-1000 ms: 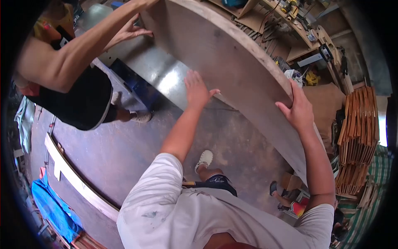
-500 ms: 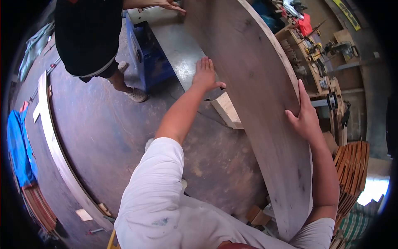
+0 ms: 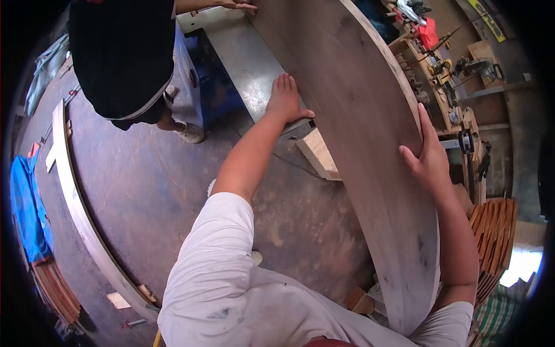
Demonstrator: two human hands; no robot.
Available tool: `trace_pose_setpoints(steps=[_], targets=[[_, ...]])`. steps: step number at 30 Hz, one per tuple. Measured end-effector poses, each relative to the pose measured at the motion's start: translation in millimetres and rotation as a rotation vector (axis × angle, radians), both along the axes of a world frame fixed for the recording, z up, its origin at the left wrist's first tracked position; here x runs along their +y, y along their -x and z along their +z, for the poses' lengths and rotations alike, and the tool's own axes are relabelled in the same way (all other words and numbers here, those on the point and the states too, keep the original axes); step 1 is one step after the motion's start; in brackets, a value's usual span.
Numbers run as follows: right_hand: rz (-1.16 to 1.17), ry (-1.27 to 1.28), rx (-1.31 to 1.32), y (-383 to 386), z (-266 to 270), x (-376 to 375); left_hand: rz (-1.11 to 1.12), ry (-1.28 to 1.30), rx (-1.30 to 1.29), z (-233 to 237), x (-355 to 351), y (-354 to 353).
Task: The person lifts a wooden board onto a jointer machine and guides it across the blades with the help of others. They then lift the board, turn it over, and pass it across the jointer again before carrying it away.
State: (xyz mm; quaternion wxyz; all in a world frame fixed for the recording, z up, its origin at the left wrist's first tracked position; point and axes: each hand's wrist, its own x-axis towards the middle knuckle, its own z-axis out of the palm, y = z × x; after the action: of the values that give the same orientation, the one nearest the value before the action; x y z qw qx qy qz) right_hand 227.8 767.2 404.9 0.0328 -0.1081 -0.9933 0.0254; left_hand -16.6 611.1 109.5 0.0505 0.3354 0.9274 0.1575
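Observation:
A wide, long wooden board [image 3: 358, 110] with dark knots runs from the top of the view down to my right side, its face toward me. My right hand [image 3: 430, 159] grips its right edge, the thumb on the face and the fingers along the edge. My left hand [image 3: 286, 101] lies flat with fingers stretched out on a grey metal machine table [image 3: 245, 66], its thumb beside the board's left edge. At the top, another person's hand [image 3: 240, 6] touches the board's far left side.
The other person [image 3: 121, 58], in dark clothes, stands at the upper left beside the blue machine base [image 3: 191, 75]. A wooden box [image 3: 318, 153] is under the board. A long pale plank [image 3: 78, 191] lies on the left. Shelves with tools [image 3: 439, 75] and stacked wood strips [image 3: 491, 231] line the right.
The board has shifted slightly to the right, and my right hand with it. My left hand has moved slightly up. The other person has leaned a little nearer and to the left.

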Motion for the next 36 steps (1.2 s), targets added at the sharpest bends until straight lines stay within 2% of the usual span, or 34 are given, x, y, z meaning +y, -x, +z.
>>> trace_pose_setpoints(steps=[5,8,17,22,32,36], targets=[[0.033,-0.044,0.038,3,1,-1,-0.005,0.036,-0.002,1,-1,-4],[-0.076,0.018,-0.038,4,5,-5,-0.019,0.004,0.015,2,1,-2],[-0.052,-0.08,-0.016,3,2,-1,-0.037,-0.049,0.038,0,-3,-5],[-0.098,0.013,-0.027,4,4,-5,0.015,-0.123,0.048,-3,0,-7],[-0.062,-0.077,-0.007,6,1,-1,-0.009,-0.053,0.039,1,1,-3],[-0.095,-0.068,-0.024,5,2,-2,-0.002,-0.134,0.053,-8,3,0]])
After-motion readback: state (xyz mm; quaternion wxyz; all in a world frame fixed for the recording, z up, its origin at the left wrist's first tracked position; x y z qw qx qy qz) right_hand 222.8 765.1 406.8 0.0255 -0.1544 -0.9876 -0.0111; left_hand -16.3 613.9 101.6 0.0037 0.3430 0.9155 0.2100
